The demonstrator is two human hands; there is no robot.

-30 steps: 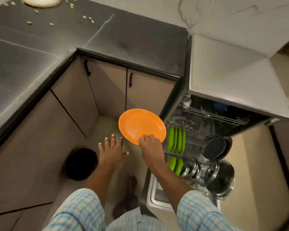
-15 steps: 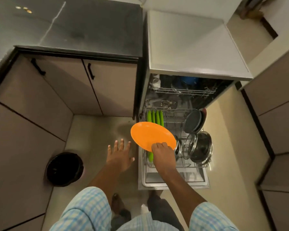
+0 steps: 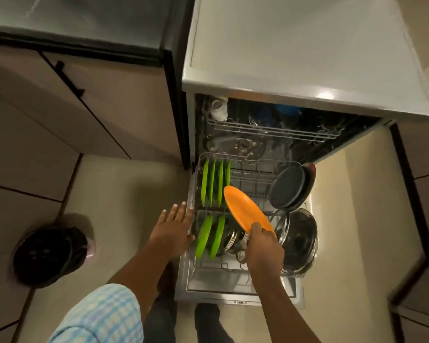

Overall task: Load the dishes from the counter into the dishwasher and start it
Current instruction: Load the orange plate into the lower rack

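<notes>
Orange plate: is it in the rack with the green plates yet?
No, the right hand holds the orange plate tilted above the rack, near the green plates.

Smooth plastic-looking orange plate (image 3: 245, 211), wire-metal lower rack (image 3: 243, 177), shiny steel pot (image 3: 300, 241), checked cloth sleeve (image 3: 102, 315).

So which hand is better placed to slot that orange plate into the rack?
The right hand: it grips the orange plate over the lower rack. The left hand is open, holding nothing, at the rack's left edge.
</notes>
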